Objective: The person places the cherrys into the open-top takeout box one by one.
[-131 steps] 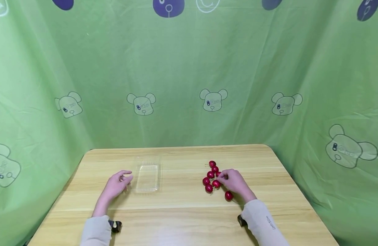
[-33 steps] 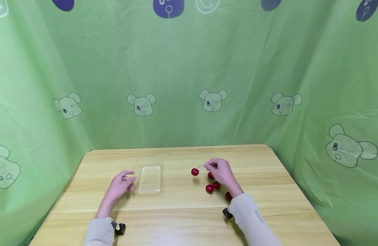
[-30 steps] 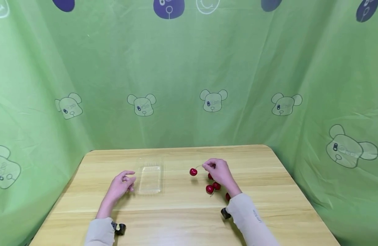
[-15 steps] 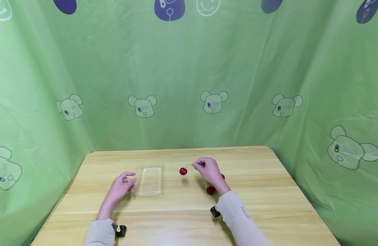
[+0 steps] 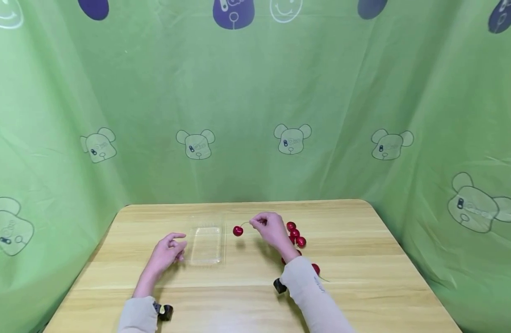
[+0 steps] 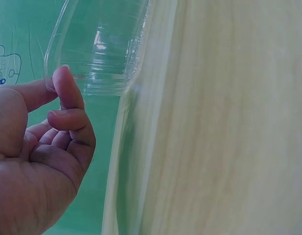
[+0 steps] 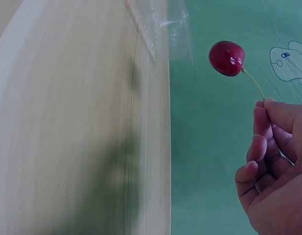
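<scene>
Between thumb and fingertips, my right hand (image 5: 273,230) pinches the thin stem of a cherry (image 5: 237,231). The red fruit hangs clear of the table, left of the hand; the right wrist view shows the same cherry (image 7: 227,58) beyond the fingertips. A clear plastic container (image 5: 207,246) lies on the table left of this cherry. My left hand (image 5: 165,252) is at its left side, fingers loosely bent, thumb and forefinger apart. In the left wrist view the fingertips overlap the container's rim (image 6: 54,41); I cannot tell whether they touch it.
Several more cherries (image 5: 294,232) lie in a loose group right of and behind my right hand, partly hidden by the wrist. One cherry (image 5: 316,269) sits nearer, beside the sleeve. The wooden table (image 5: 222,305) ends at a green curtain (image 5: 247,180) behind.
My right hand has lifted a cherry by its stem from the group and carried it left towards the container. The left hand stays beside the container with little movement.
</scene>
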Motion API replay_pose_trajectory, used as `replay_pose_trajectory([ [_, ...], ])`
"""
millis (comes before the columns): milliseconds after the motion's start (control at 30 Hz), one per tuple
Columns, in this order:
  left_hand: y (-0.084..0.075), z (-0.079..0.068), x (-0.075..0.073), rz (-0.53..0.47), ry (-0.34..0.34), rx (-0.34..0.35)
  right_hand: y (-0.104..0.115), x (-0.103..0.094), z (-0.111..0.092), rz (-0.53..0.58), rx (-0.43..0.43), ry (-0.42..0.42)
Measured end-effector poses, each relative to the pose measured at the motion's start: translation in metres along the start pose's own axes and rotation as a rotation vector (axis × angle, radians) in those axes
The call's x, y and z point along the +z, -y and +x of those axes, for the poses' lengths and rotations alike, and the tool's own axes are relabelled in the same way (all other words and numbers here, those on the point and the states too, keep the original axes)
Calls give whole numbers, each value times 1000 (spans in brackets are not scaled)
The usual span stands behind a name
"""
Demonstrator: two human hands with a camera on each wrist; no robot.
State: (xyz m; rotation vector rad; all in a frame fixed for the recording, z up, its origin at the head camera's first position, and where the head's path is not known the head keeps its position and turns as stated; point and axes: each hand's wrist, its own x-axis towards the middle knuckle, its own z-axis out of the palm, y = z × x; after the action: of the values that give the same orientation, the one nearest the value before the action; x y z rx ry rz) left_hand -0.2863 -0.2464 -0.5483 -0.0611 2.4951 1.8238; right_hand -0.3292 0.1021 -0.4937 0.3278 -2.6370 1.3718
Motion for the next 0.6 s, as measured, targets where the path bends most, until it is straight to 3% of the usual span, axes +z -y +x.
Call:
replay_pose_trajectory([
  [600,1,0,-2,-10,6,-7,20,44,21,50,-7,-27],
])
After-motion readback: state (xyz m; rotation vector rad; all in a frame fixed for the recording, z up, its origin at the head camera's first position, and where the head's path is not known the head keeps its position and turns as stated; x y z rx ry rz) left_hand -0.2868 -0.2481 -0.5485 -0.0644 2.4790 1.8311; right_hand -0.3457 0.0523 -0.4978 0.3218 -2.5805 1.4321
